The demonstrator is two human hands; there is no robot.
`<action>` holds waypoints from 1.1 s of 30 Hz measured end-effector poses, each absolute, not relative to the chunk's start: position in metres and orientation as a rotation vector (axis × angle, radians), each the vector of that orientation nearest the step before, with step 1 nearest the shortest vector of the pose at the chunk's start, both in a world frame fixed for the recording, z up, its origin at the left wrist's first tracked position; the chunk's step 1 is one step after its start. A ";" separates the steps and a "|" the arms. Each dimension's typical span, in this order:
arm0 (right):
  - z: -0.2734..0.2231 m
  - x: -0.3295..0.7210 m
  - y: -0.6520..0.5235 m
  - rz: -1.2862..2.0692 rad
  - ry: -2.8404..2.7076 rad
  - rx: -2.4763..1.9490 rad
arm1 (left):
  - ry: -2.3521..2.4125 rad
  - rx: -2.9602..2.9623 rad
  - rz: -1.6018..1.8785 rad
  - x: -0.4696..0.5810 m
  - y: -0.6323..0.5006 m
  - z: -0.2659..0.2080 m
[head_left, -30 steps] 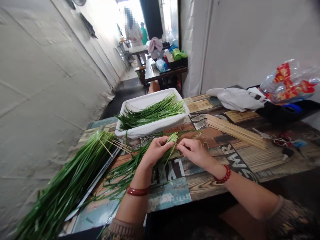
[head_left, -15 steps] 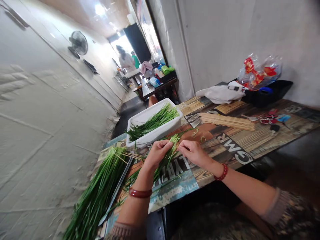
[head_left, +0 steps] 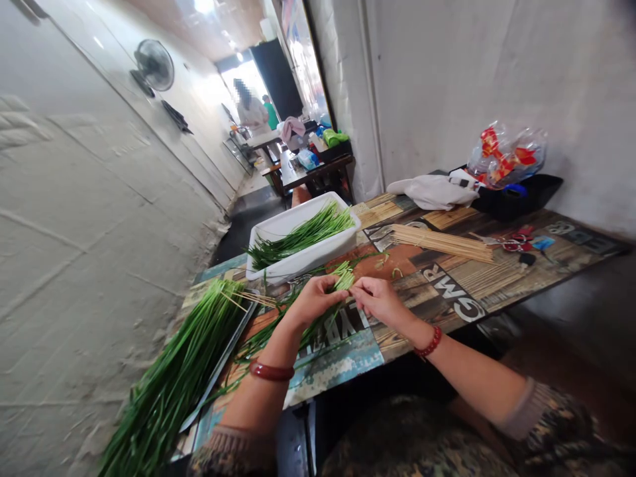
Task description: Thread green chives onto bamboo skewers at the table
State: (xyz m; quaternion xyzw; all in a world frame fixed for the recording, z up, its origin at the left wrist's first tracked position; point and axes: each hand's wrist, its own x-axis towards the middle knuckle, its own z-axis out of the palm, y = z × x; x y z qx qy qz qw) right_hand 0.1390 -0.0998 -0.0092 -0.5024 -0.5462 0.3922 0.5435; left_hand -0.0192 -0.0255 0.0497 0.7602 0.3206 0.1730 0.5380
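Observation:
My left hand is closed round a bunch of garlic chives, whose pale cut ends stick up past the thumb. Their green leaves trail down over the table behind my left wrist. Close to those ends, my right hand has thumb and forefinger pinched together; what lies between them is too small to make out. A large pile of chives lies to the left, with several thin wooden skewers across its top end. More chives fill part of a white plastic basket beyond my hands.
A bundle of bamboo skewers lies on the wood-patterned table, near red-handled scissors. Against the wall are a white cloth cap and a black tray with plastic packaging. A person stands far back.
My right hand has moved slightly down and closer to the chive ends beside my left thumb. The whole view has shifted a little. My left hand still grips the bunch.

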 end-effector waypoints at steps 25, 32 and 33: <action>-0.054 0.138 -0.115 1.133 -1.192 -1.267 | 0.982 2.018 0.322 -0.037 -0.007 0.013; -0.057 0.141 -0.118 1.111 -1.276 -1.315 | 1.243 2.416 0.257 -0.005 0.007 -0.010; -0.058 0.140 -0.118 1.113 -1.278 -1.311 | 1.283 2.448 0.246 -0.002 0.006 -0.011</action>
